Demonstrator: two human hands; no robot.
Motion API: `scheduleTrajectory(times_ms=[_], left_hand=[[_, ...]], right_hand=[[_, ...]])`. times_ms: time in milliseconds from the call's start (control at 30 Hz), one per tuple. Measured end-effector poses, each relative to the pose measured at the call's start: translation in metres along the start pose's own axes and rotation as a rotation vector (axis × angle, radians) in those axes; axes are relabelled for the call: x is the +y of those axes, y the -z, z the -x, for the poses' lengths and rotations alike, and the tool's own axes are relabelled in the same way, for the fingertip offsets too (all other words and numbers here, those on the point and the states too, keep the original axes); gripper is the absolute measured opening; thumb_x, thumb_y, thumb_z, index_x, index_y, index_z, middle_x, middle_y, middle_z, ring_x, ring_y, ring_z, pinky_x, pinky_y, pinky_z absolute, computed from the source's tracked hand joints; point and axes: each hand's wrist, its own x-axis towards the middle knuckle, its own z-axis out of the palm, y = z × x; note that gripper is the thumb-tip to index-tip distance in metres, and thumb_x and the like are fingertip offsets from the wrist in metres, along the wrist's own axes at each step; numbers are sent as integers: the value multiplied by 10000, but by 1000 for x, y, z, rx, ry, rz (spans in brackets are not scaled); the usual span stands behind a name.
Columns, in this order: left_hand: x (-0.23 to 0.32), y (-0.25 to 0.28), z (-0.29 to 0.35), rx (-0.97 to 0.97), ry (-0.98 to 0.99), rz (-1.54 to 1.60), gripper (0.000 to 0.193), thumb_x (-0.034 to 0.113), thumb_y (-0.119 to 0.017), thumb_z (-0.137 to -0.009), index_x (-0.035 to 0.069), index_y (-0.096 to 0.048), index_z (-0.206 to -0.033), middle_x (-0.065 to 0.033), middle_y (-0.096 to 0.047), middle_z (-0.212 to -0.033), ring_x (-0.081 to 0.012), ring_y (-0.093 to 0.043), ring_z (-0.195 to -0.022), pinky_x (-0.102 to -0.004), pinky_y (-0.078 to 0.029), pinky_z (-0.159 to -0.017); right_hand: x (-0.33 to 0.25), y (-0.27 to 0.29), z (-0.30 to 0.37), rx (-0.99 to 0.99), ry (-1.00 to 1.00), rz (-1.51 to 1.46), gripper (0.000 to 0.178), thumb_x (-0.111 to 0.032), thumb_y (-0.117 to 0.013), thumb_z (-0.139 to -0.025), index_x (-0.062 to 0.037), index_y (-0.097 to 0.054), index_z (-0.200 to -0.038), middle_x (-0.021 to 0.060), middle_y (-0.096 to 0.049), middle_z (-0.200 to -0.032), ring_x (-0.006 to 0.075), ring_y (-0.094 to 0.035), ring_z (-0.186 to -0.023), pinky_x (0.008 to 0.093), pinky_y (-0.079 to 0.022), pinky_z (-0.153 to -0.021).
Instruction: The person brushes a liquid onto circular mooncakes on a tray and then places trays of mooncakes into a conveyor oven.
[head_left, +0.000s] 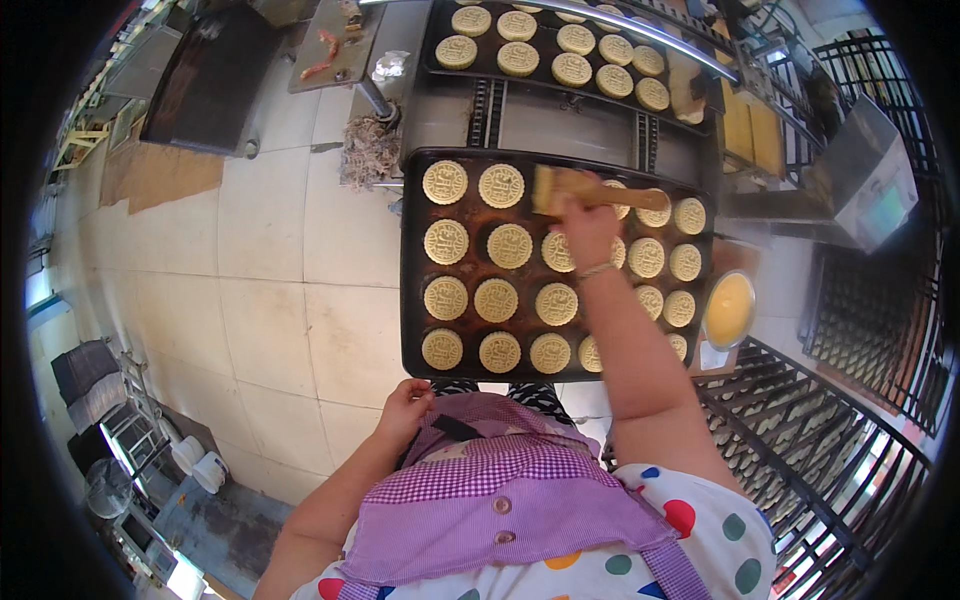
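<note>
My right hand [590,232] is closed around a wide, flat pastry brush [568,184] with a pale wooden handle. Its bristles point left, over the back row of a dark baking tray [411,290]. Rows of round, pale cakes with stamped tops and scalloped edges, such as this mooncake [501,186], fill the tray. The hand, brush and forearm cover some of them. Beside the tray's near left corner is my left hand [408,405], its fingers curled in and nothing visible in them.
Right of the tray stands a metal bowl [748,285] of yellow liquid. Beyond, a second tray [545,82] of similar cakes rests over a chain conveyor [487,112], below a metal bar [660,42]. Black racks [800,440] stand at right, near a grey machine [850,180].
</note>
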Motion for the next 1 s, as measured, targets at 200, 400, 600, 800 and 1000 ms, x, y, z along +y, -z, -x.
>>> scheduleTrajectory(times_ms=[200, 400, 600, 800, 1000], left_hand=[[3, 4, -5, -18, -5, -30, 256, 93, -572, -875, 11, -506, -1108, -79, -594, -942, -166, -589, -806, -279, -465, -730], [-9, 22, -1, 20, 35, 37, 239, 55, -567, -867, -12, -517, -1091, -89, -585, -920, -166, -592, -785, -270, -487, -720], [-15, 21, -6, 19, 12, 9, 241, 60, -575, -860, -10, -514, -1083, -75, -577, -908, -153, -583, -787, -257, -479, -709], [-4, -9, -12, -66, -48, 4, 253, 55, -581, -852, -6, -511, -1088, -70, -580, -912, -137, -582, -800, -241, -471, -693], [-10, -14, -2, -49, 24, 15, 272, 25, -585, -838, -2, -506, -1096, -69, -576, -913, -137, -577, -786, -234, -472, -686]], right_hand=[[18, -46, 6, -25, -62, 19, 427, -23, -558, -824, -59, -492, -1244, 106, -605, -1024, 164, -626, -769, 279, -565, -522], [10, 142, -44, 400, 131, 379, 260, -131, -599, -801, 66, -609, -971, 131, -656, -794, 195, -647, -628, 320, -551, -497], [14, 87, -4, 196, 22, 458, 294, -198, -671, -792, 56, -582, -910, 115, -647, -767, 196, -611, -556, 315, -483, -445], [39, -30, 95, -101, 116, 240, 375, -124, -613, -809, -33, -544, -1166, 86, -638, -927, 163, -616, -749, 321, -516, -627], [-3, 137, 39, 315, -176, 714, 282, -208, -626, -797, 23, -616, -959, 177, -668, -815, 274, -663, -745, 385, -520, -606]])
